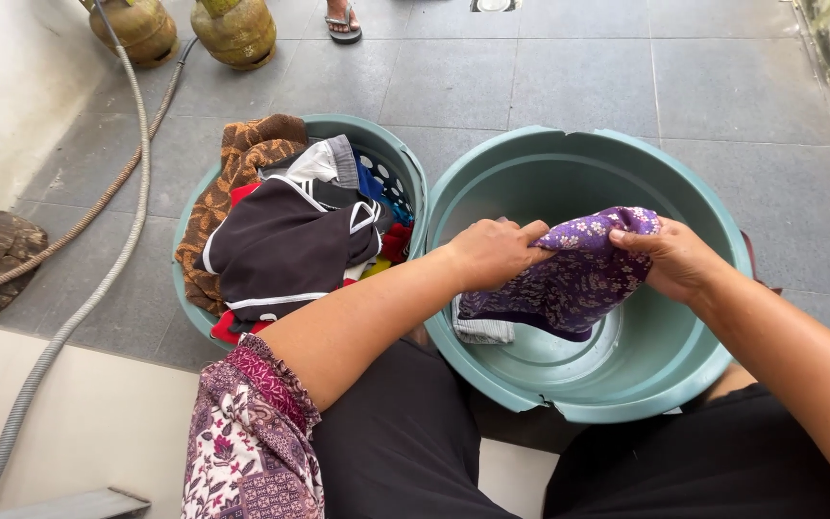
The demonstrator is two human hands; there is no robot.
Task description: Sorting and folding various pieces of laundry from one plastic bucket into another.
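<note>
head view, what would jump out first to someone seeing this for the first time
First, the purple flowered cloth, gripped at both ends by the left hand and the right hand over the teal basin in the middle of the frame. Next, left of it, the teal laundry basket heaped with clothes, a black garment with white trim on top. At the top left edge stand two green gas cylinders, with grey hoses running across the tiled floor.
</note>
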